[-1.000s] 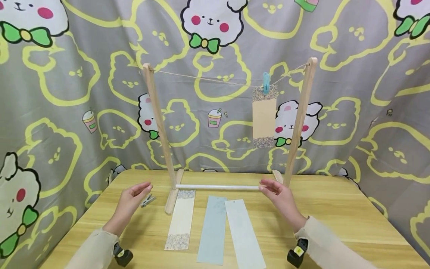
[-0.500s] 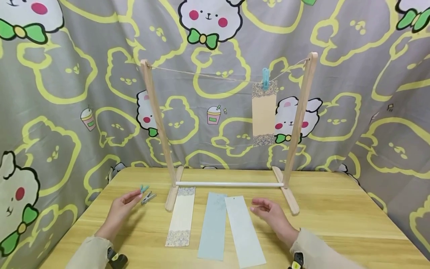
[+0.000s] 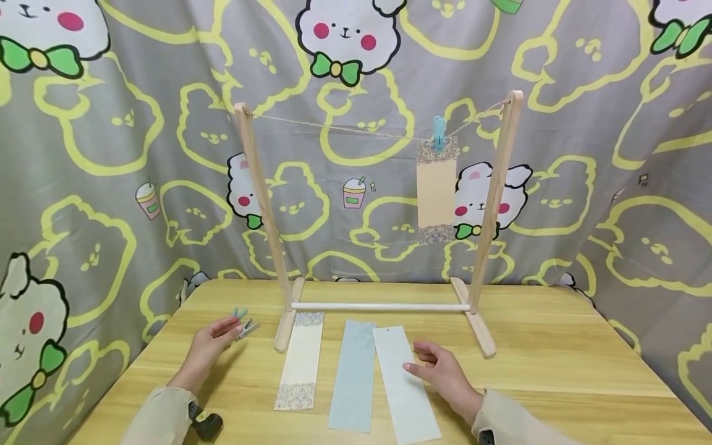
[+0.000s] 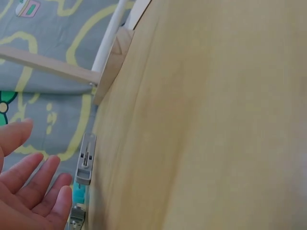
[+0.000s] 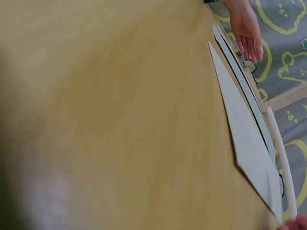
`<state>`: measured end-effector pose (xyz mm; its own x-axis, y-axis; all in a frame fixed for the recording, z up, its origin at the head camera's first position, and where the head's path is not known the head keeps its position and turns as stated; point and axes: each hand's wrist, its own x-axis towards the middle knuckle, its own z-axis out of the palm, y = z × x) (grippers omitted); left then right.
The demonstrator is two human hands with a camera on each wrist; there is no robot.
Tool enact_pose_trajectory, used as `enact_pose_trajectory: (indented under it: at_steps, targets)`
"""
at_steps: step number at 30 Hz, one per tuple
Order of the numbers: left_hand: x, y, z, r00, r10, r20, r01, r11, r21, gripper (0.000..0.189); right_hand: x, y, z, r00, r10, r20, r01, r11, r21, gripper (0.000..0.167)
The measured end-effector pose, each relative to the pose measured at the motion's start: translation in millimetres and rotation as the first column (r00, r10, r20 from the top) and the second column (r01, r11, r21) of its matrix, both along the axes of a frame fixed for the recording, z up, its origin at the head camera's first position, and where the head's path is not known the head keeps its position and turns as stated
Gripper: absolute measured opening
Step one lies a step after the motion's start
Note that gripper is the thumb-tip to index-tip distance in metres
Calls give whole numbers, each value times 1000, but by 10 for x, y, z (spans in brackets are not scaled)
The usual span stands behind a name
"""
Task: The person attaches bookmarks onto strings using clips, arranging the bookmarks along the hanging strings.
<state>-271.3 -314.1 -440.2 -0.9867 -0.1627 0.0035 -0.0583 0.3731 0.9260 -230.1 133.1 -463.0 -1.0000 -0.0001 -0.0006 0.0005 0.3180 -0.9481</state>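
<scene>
Beside several small clothespins at the left of the table, my left hand (image 3: pixel 214 340) has its fingers loosely bent and holds nothing. A grey clothespin (image 4: pixel 86 160) and a teal clothespin (image 4: pixel 78 193) lie beyond its fingertips in the left wrist view. My right hand (image 3: pixel 445 374) hovers at the right edge of a white paper strip (image 3: pixel 403 386), thumb overlapping that edge, fingers loosely curved. A light blue strip (image 3: pixel 353 377) and a cream strip (image 3: pixel 300 361) with patterned ends lie to its left. Only fingertips of this hand show in the right wrist view.
Behind the strips stands a wooden frame (image 3: pixel 503 167) with a white crossbar (image 3: pixel 378 306) low down. A string (image 3: pixel 345 128) spans its posts, where a blue clothespin (image 3: pixel 439 134) holds a tan patterned strip (image 3: pixel 436 191). A printed curtain (image 3: pixel 601 247) hangs behind the table.
My right hand has come down from the crossbar's right end to the white strip. The left hand drew back slightly, uncovering the teal clothespin, then returned beside the clothespins.
</scene>
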Motion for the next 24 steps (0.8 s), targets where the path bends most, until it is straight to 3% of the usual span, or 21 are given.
enact_pose_trajectory:
  at_steps: [5,12,15,19,24]
  targets:
    - [-50,-31,-36,1000,-1,16,1,999,-33,57,12,-39,-41,999,33,-44,-25,986,162,65]
    - [-125,-89,-38,1000,21,18,-21,1000,-12,56,-4,-105,-11,989,94,-113,-42,918,394,81]
    - [-165,-92,-59,1000,19,7,-19,1000,-5,54,6,-120,2,987,112,-114,-51,898,436,91]
    - [-201,-73,-87,1000,2,11,-1,1000,-24,54,32,-126,18,986,132,-98,-75,892,446,100]
    - [-204,-27,-115,999,-28,34,30,997,-67,54,55,-78,45,990,132,-55,-93,887,452,98]
